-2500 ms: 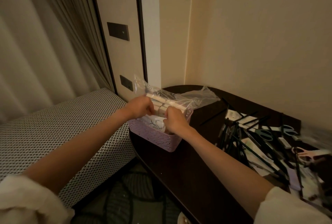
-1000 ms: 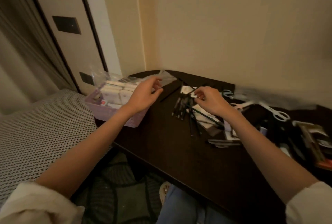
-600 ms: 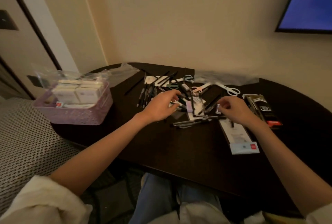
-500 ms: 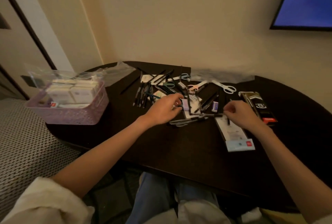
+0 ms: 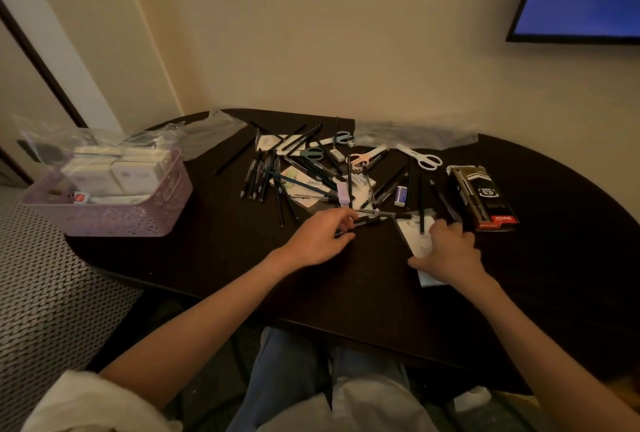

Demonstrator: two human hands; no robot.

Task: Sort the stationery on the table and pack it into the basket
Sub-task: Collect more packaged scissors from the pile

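- Both hands have left the lilac basket point(image 5: 114, 213), which sits at the bench's point(image 5: 242, 258) left end with white boxes bagged inside; that batch looks packed.
- My left hand point(image 5: 320, 237) is now right of the basket at the pen pile's point(image 5: 287, 175) near edge, its grip narrowed on black pens point(image 5: 370, 218).
- My right hand point(image 5: 446, 251), farther right again, rests on a white packet point(image 5: 414, 234); I cannot tell its grip.
- I judge pens go in next.

Four pairs of scissors point(image 5: 420, 156), two small erasers point(image 5: 401, 195), one black pen box point(image 5: 483, 197), one lilac basket point(image 5: 114, 216), and a pile of pens point(image 5: 263, 178) too tangled to count.
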